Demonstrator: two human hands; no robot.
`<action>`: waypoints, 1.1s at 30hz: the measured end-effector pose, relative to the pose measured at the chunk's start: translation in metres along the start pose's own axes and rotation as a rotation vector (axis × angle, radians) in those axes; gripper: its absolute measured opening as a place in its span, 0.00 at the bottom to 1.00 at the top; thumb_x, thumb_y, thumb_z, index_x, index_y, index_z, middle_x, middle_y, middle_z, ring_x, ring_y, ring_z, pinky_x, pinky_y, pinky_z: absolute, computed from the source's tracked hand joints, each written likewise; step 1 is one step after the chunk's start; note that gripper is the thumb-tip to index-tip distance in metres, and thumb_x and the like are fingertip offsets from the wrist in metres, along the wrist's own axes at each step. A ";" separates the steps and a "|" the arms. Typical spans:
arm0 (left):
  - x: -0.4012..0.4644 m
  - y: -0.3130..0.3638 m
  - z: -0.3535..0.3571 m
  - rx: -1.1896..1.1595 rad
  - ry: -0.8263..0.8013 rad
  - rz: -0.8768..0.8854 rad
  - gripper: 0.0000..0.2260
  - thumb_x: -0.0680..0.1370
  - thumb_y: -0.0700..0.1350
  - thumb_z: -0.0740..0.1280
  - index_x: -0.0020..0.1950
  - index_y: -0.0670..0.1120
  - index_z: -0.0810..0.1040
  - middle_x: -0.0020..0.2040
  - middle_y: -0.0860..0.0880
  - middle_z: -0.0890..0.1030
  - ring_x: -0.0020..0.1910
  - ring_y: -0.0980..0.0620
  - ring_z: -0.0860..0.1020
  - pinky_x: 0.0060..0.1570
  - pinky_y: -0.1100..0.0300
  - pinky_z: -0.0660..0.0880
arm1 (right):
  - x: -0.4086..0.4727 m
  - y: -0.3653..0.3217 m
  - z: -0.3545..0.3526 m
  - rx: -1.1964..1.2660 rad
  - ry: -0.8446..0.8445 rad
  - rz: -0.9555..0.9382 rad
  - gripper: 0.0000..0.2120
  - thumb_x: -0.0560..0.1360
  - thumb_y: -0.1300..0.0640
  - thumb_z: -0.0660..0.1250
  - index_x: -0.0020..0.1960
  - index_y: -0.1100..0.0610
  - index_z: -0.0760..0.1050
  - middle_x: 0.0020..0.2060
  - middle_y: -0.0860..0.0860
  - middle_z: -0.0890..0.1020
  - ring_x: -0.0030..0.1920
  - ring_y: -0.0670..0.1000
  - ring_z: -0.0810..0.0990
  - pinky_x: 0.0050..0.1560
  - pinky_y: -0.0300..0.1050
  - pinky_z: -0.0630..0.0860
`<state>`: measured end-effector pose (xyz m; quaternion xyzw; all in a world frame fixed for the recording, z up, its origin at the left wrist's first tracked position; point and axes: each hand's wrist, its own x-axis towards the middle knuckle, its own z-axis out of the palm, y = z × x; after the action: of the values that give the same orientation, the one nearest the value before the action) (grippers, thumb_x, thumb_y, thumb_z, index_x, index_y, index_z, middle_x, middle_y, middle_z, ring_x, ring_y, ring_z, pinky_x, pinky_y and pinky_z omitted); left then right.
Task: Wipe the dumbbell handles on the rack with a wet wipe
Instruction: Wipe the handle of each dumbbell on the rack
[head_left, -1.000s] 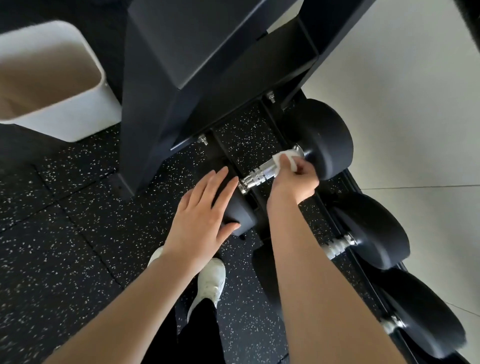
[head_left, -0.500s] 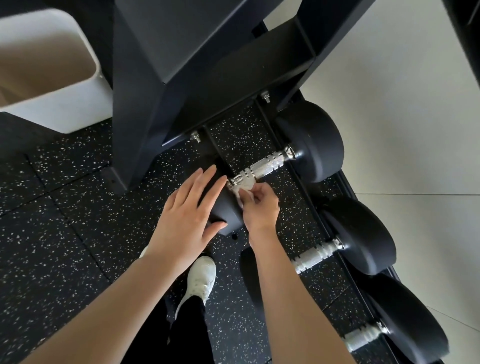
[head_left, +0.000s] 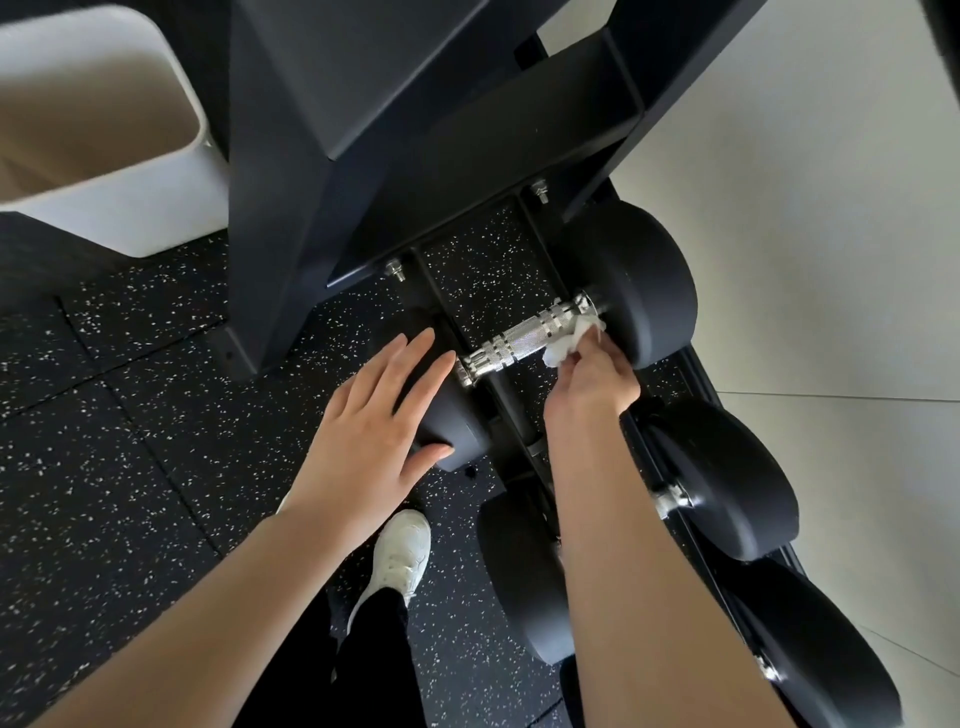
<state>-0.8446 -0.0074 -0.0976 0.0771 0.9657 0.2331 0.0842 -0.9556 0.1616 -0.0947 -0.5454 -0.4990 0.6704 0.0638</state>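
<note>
My right hand (head_left: 589, 387) pinches the wet wipe (head_left: 571, 340) against the far-right end of the dumbbell handle (head_left: 524, 338), just beside the far head (head_left: 644, 291). My left hand (head_left: 374, 421) lies flat with straight fingers on the near head (head_left: 457, 431), steadying it on the rack (head_left: 415, 171). To wipe well I'd wrap the wipe round the knurling, press firmly and stroke the full length, minding the underside.

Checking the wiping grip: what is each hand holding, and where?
The right hand pinches the bunched wet wipe against the handle's far end. The left hand holds nothing, resting flat on the near weight head.
</note>
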 end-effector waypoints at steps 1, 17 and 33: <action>0.000 0.000 0.000 -0.002 0.000 0.000 0.37 0.71 0.54 0.72 0.76 0.47 0.61 0.76 0.47 0.59 0.74 0.46 0.59 0.63 0.48 0.67 | -0.001 0.001 0.001 0.032 -0.010 0.019 0.07 0.75 0.66 0.66 0.44 0.55 0.76 0.40 0.48 0.80 0.41 0.45 0.80 0.38 0.35 0.75; -0.001 0.000 0.001 0.006 0.007 0.002 0.38 0.70 0.53 0.74 0.76 0.47 0.61 0.77 0.47 0.58 0.74 0.46 0.60 0.62 0.48 0.68 | -0.017 0.051 -0.022 -0.261 -0.422 0.191 0.06 0.78 0.66 0.58 0.47 0.58 0.71 0.36 0.55 0.79 0.37 0.51 0.78 0.44 0.46 0.78; 0.000 -0.001 0.002 -0.010 0.024 -0.002 0.37 0.70 0.55 0.73 0.75 0.48 0.62 0.76 0.47 0.60 0.73 0.46 0.61 0.61 0.48 0.69 | -0.034 0.042 -0.006 -1.273 -0.487 -0.910 0.05 0.73 0.57 0.70 0.49 0.54 0.82 0.48 0.52 0.75 0.35 0.49 0.75 0.38 0.41 0.76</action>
<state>-0.8443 -0.0075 -0.1004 0.0729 0.9656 0.2386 0.0731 -0.9182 0.1226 -0.1023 -0.0605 -0.9563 0.2670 -0.1027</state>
